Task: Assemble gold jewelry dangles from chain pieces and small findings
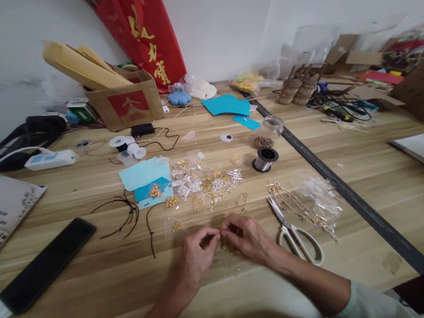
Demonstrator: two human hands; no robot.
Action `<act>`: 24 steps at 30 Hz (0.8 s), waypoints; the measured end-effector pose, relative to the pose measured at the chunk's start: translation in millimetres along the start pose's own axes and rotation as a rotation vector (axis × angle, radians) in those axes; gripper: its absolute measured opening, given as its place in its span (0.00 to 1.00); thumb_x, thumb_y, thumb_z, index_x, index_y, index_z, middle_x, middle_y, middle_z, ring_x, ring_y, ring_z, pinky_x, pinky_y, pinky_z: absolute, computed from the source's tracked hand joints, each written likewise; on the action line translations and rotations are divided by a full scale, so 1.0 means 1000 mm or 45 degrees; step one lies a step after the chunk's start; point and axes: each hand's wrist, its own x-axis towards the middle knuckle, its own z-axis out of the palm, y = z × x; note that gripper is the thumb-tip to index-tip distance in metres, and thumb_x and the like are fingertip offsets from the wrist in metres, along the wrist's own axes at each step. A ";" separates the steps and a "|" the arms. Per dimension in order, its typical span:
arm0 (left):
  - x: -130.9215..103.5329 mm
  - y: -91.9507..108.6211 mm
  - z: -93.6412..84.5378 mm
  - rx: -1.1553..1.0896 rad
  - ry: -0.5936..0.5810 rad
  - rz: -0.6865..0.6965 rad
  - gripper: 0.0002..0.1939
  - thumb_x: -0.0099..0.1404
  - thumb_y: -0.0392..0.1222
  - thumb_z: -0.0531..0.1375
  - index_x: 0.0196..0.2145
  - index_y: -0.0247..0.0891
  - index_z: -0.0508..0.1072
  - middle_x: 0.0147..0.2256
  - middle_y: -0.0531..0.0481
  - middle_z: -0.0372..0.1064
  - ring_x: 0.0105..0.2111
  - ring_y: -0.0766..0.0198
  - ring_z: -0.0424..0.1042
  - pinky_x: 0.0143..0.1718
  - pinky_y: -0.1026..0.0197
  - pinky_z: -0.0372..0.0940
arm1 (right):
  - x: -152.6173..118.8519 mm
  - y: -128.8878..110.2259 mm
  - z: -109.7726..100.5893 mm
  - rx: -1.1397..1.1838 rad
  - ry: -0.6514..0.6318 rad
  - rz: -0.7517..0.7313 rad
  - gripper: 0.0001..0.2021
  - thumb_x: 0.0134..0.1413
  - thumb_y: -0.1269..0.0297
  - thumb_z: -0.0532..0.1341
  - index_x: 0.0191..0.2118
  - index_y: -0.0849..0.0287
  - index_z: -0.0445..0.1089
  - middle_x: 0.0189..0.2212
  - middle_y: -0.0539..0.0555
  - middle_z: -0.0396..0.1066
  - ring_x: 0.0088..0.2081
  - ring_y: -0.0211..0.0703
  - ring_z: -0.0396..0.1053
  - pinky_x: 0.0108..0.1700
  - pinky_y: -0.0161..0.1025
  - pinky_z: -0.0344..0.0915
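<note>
- Left hand (197,257) and right hand (253,238) meet tip to tip — each thumb and finger narrowed to a pinch; what sits between is too small for us to tell.
- Gold chain (232,253) lies partly behind the right hand: one loop at 1 o'clock from the fingertips, more at 5 o'clock.
- For this fine fingertip work, we'd hold one pinch steady, make small moves with the other, and brace low over the wooden table (124,267).
- We'd leave the chain slack — a tug could spoil the grip.
- Scissors (297,236) at 3 to 4 o'clock, near the right forearm: mind the sweep.
- Gold beads (177,226) between 9 and 10 o'clock, near the left hand; likely easy to scatter.
</note>
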 end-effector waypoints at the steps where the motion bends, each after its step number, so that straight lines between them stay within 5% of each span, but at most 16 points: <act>1: 0.000 0.000 0.000 -0.006 0.005 0.000 0.07 0.56 0.36 0.57 0.26 0.35 0.75 0.23 0.49 0.74 0.23 0.65 0.71 0.26 0.67 0.65 | 0.000 0.000 0.000 -0.007 0.000 -0.003 0.05 0.54 0.71 0.56 0.30 0.62 0.68 0.23 0.48 0.66 0.24 0.34 0.62 0.27 0.30 0.55; 24: 0.001 0.001 0.000 -0.043 0.025 -0.013 0.06 0.56 0.34 0.58 0.27 0.36 0.77 0.24 0.49 0.76 0.24 0.64 0.72 0.27 0.66 0.65 | -0.001 0.003 0.003 -0.264 0.090 -0.146 0.04 0.55 0.70 0.56 0.32 0.60 0.68 0.28 0.52 0.69 0.28 0.37 0.65 0.31 0.33 0.57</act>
